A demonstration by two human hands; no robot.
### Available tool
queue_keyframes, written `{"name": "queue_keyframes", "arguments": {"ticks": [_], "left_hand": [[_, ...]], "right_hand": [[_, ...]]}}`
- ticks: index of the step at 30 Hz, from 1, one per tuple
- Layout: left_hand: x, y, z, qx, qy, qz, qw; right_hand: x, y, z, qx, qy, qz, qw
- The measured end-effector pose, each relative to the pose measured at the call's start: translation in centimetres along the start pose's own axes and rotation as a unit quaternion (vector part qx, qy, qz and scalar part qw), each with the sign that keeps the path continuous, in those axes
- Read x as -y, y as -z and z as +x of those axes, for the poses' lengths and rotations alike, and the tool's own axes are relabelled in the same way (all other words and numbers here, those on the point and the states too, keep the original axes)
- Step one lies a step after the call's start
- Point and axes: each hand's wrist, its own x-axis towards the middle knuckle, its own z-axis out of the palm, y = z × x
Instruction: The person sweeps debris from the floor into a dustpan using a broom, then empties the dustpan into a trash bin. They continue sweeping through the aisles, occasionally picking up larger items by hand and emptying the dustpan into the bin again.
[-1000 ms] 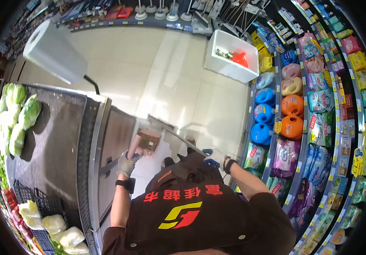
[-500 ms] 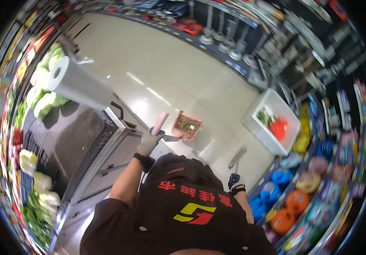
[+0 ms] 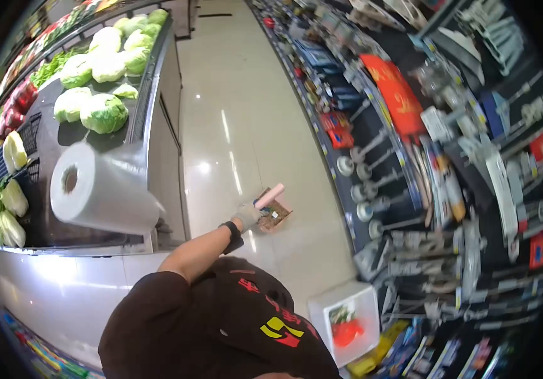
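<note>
In the head view my left hand (image 3: 246,216), in a pale glove with a dark wristband, is closed round a pink cylinder (image 3: 270,196) that points up and right. Just beyond and partly behind the hand, a small pinkish container (image 3: 283,218) sits on the floor with brown contents and a small white piece in it. My right hand is out of view; the dark shirt fills the lower middle.
A large clear plastic roll (image 3: 104,192) stands by the vegetable counter (image 3: 72,165), which bears cabbages (image 3: 104,114). A white box (image 3: 372,309) with a red bag (image 3: 347,332) and greens is at lower right. Shelves of utensils (image 3: 372,189) line the right side.
The view has turned, bringing more of the cabbages and utensil shelves into sight. My left hand still holds the pink cylinder, now nearer the small container. My right hand has left the view.
</note>
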Motion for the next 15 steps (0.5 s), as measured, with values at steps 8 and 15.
{"name": "queue_keyframes", "arguments": {"ticks": [8, 15], "left_hand": [[-3.7, 3.3, 16.4, -0.056, 0.067, -0.018, 0.996], [-8.1, 7.1, 28.6, -0.238, 0.152, 0.022, 0.959]], "right_hand": [[-4.0, 15.0, 21.2, 0.021, 0.078, -0.069, 0.994], [-4.9, 30.6, 38.7, 0.019, 0.188, -0.174, 0.967]]}}
